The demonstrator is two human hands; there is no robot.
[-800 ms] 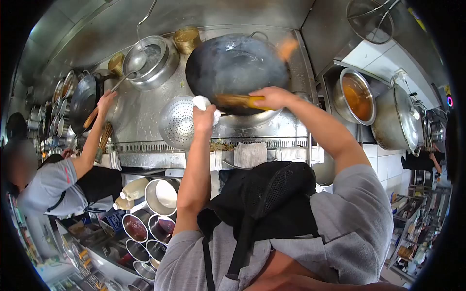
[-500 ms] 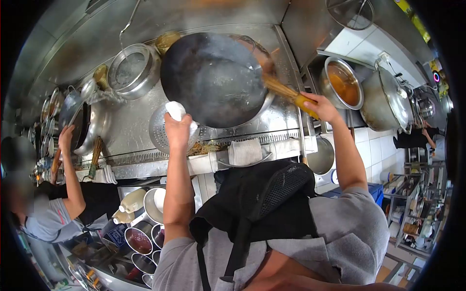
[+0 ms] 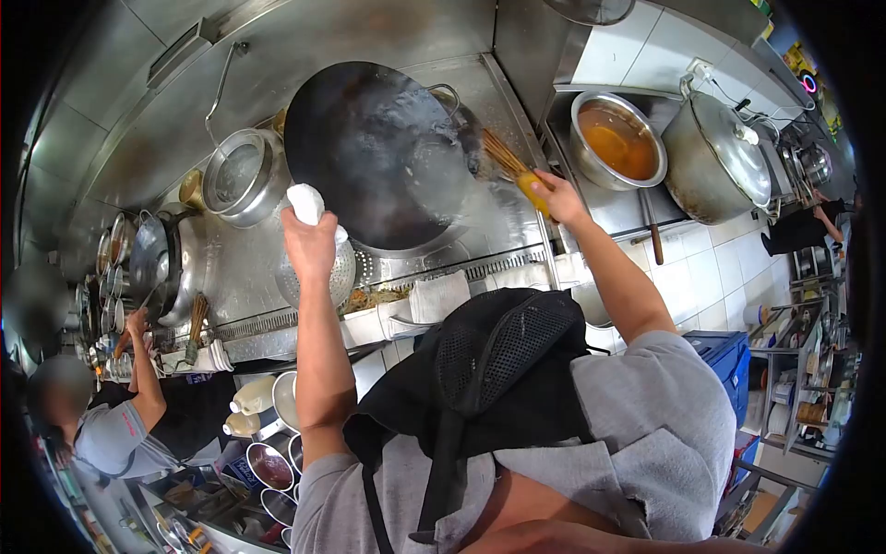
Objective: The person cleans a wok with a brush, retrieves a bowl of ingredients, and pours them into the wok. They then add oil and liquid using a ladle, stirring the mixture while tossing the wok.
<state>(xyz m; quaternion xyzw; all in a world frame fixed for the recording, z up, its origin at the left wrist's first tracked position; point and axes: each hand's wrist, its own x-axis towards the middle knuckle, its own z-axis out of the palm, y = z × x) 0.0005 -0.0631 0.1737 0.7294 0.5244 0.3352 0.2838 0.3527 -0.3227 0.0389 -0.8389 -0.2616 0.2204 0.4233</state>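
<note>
My left hand (image 3: 310,242) is closed around a folded white cloth (image 3: 308,203) at the near-left rim of a large black wok (image 3: 360,157). The wok is tilted, and pale steam hangs over its right side. Whether a handle lies under the cloth is hidden. In my right hand (image 3: 559,198) is a bamboo wok brush (image 3: 515,168), gripped by its yellow handle, its bristles just right of the wok. A perforated strainer (image 3: 318,275) lies on the steel range below my left hand, partly covered by my wrist.
A steel bowl of orange-brown liquid (image 3: 616,143) and a big lidded pot (image 3: 715,157) stand to the right. Nested steel strainers (image 3: 242,177) sit at the left. Further left a co-worker (image 3: 138,406) works at another wok. A white folded towel (image 3: 439,297) lies on the front edge.
The brush has come out of the wok's right side and moved right of it. The wok has tipped more, with more steam at its right. The view has shifted slightly.
</note>
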